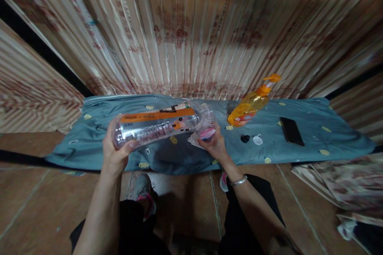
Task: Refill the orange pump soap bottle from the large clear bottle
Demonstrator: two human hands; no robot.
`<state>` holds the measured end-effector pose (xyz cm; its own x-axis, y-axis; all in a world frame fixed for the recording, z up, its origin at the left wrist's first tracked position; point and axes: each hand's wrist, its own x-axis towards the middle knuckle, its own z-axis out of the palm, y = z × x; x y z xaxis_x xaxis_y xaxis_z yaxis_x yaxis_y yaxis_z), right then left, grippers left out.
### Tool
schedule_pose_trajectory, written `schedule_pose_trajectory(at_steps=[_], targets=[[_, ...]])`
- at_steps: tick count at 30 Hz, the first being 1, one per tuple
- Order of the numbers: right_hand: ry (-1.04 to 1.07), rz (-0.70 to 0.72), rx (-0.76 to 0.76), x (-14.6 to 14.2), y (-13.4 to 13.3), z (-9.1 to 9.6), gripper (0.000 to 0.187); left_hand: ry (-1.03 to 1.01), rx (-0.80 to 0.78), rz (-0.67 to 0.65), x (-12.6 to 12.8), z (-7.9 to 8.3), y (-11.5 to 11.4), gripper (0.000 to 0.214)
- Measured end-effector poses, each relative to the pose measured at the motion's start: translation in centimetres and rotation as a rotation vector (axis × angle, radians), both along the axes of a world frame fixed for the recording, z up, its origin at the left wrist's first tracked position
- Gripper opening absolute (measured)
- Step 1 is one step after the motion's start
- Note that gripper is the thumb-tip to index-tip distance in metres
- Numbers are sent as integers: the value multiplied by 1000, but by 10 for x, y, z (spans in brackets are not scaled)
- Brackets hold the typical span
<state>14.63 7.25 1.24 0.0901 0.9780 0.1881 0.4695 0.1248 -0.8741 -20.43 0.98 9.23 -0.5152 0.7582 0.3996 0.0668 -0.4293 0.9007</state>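
My left hand (pixel 115 153) is wrapped around the left end of a clear plastic bottle (pixel 158 127), which lies sideways above the cloth. An orange band and dark printing run along its side. At the bottle's right end, my right hand (pixel 216 145) is closed on a clear plastic piece (pixel 206 119) with a bright pink patch. That piece looks crumpled, and I cannot tell whether it is joined to the bottle. To the right of this hand, an orange pump bottle (pixel 247 106) leans on the cloth.
A small black piece (pixel 245 138) and a small white cap-like piece (pixel 257 140) lie near the pump bottle. Farther right is a dark phone (pixel 291 131). Blue-green cloth (pixel 176 157) covers the bench, with a patterned curtain (pixel 191 32) behind it.
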Motion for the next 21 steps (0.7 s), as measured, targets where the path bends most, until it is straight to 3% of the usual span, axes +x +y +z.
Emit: schedule_pose_trajectory(at_steps=[10, 21], targets=[[-7, 33, 18, 4, 2, -6, 98, 81, 3, -26, -8, 4, 1, 103], [-8, 13, 61, 3, 2, -10, 95, 262, 147, -36, -9, 5, 0, 86]])
